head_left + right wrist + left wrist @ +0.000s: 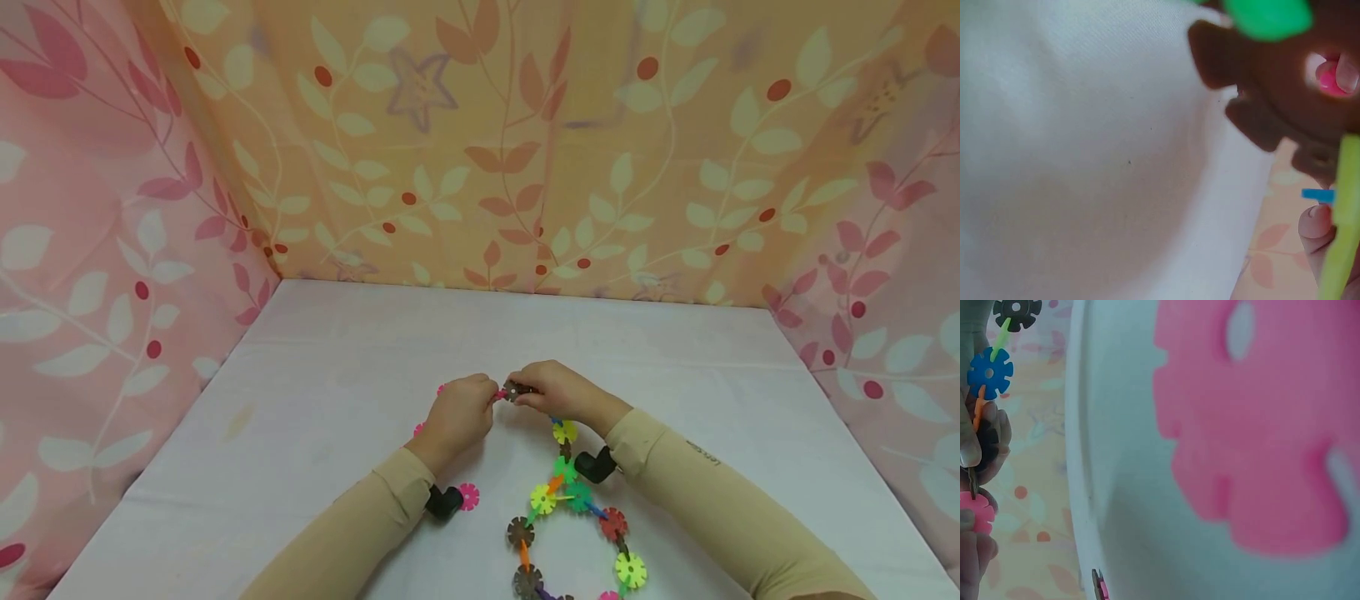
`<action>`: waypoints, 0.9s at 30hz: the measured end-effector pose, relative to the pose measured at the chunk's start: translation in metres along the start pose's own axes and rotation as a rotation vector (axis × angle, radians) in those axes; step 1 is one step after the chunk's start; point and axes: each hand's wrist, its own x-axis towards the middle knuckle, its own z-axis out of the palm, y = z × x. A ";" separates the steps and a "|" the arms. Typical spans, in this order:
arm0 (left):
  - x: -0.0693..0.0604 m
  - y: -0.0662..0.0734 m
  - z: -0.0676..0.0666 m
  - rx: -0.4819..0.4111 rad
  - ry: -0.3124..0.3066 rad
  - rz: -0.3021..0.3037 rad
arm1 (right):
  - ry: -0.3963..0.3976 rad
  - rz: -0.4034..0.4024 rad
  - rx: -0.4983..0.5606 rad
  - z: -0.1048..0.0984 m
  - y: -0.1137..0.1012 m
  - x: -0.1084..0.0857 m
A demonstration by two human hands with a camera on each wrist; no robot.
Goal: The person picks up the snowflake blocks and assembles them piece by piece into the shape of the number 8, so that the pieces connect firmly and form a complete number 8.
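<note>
In the head view my left hand (463,414) pinches a pink notched disc (979,512), seen in the left wrist view. Close beside it, my right hand (558,392) grips a dark brown disc (512,391) between thumb and fingers. An edge-on brown disc (973,482) bridges the two hands' pieces. From the right hand a chain of slotted plastic discs runs on, with a blue disc (990,373) and a dark grey disc (1017,311). On the table it continues through a yellow disc (564,432) into a loop with a red disc (613,523).
A loose pink disc (468,497) lies by the left wrist; two more pink bits show behind the left hand. Black camera mounts (595,464) sit at both wrists. The white table (337,350) is enclosed by patterned cloth walls (480,167). The loop's near end leaves the frame.
</note>
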 end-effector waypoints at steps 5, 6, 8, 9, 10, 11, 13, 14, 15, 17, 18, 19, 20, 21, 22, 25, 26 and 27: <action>0.000 -0.001 -0.001 -0.100 -0.011 -0.059 | -0.014 0.060 -0.004 -0.002 -0.002 -0.001; 0.000 -0.001 -0.001 -0.129 -0.023 -0.082 | -0.019 0.071 -0.005 -0.003 -0.002 -0.001; -0.001 -0.004 -0.001 -0.188 -0.058 -0.136 | -0.031 0.096 0.005 -0.003 -0.003 -0.001; -0.002 -0.005 -0.001 -0.212 -0.075 -0.157 | -0.036 0.103 0.014 -0.003 -0.003 -0.001; -0.002 -0.006 -0.001 -0.224 -0.095 -0.179 | -0.041 0.109 0.024 -0.003 -0.004 0.000; -0.002 -0.008 -0.001 -0.232 -0.111 -0.196 | -0.045 0.116 0.031 -0.003 -0.004 0.000; -0.003 -0.010 -0.002 -0.248 -0.125 -0.221 | -0.050 0.132 0.043 -0.003 -0.004 0.000; -0.003 -0.011 -0.002 -0.257 -0.127 -0.231 | -0.052 0.140 0.044 -0.003 -0.004 0.000; -0.004 -0.012 -0.002 -0.290 -0.137 -0.258 | -0.054 0.149 0.046 -0.003 -0.005 0.001; -0.004 -0.013 -0.003 -0.391 -0.152 -0.319 | -0.055 0.163 0.044 -0.004 -0.006 0.001; -0.004 -0.013 -0.003 -0.449 -0.161 -0.353 | -0.055 0.165 0.045 -0.005 -0.006 0.001; -0.004 -0.013 -0.004 -0.515 -0.167 -0.394 | -0.054 0.168 0.047 -0.006 -0.007 0.001; -0.003 -0.014 -0.004 -0.572 -0.178 -0.436 | -0.052 0.170 0.052 -0.006 -0.008 0.002; -0.002 -0.013 -0.004 -0.624 -0.187 -0.472 | -0.050 0.171 0.061 -0.006 -0.009 0.002; -0.002 -0.013 -0.003 -0.655 -0.191 -0.492 | -0.050 0.171 0.063 -0.006 -0.009 0.002; -0.001 -0.013 -0.003 -0.650 -0.190 -0.515 | -0.054 0.182 0.095 -0.005 -0.009 0.003; -0.001 -0.013 -0.003 -0.632 -0.187 -0.518 | -0.057 0.186 0.108 -0.005 -0.009 0.003; -0.001 -0.013 -0.003 -0.614 -0.184 -0.518 | -0.062 0.193 0.120 -0.004 -0.009 0.004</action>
